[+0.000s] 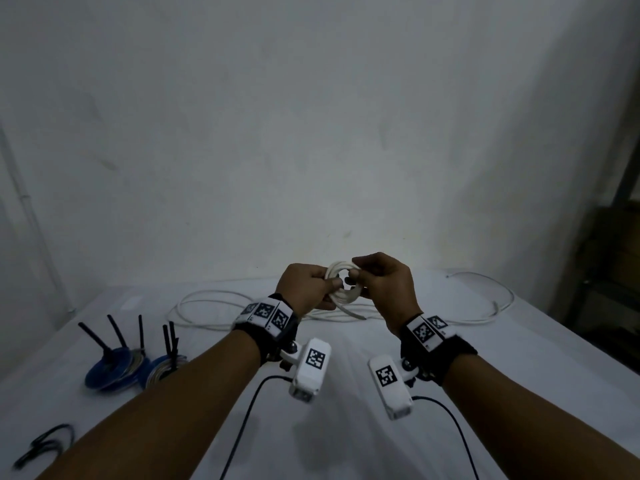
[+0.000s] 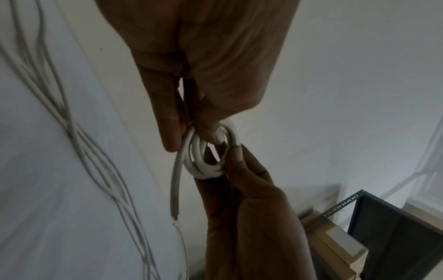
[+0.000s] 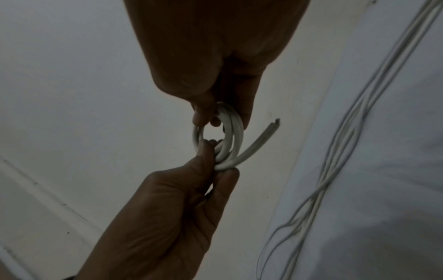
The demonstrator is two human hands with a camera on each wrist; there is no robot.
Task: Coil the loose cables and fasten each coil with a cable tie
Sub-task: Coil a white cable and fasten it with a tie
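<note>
A small coil of white cable (image 1: pixel 341 296) is held up above the table between both hands. My left hand (image 1: pixel 329 284) pinches its left side with thumb and fingers, and my right hand (image 1: pixel 355 271) pinches its right side. In the left wrist view the coil (image 2: pixel 206 171) shows several turns, with a short free end (image 2: pixel 175 189) hanging down from it. From the right wrist, the coil (image 3: pixel 236 136) sits between my right fingertips (image 3: pixel 203 115) above and the left thumb (image 3: pixel 203 151) below. No cable tie is visible on this coil.
Long loose white cable (image 1: pixel 207 306) lies in loops across the back of the white table (image 1: pixel 346 427). Two blue coils (image 1: pixel 114 367) with black strips sticking up sit at the left. A black cable (image 1: pixel 45 445) lies at the front left. A dark shelf (image 1: pixel 616 271) stands at the right.
</note>
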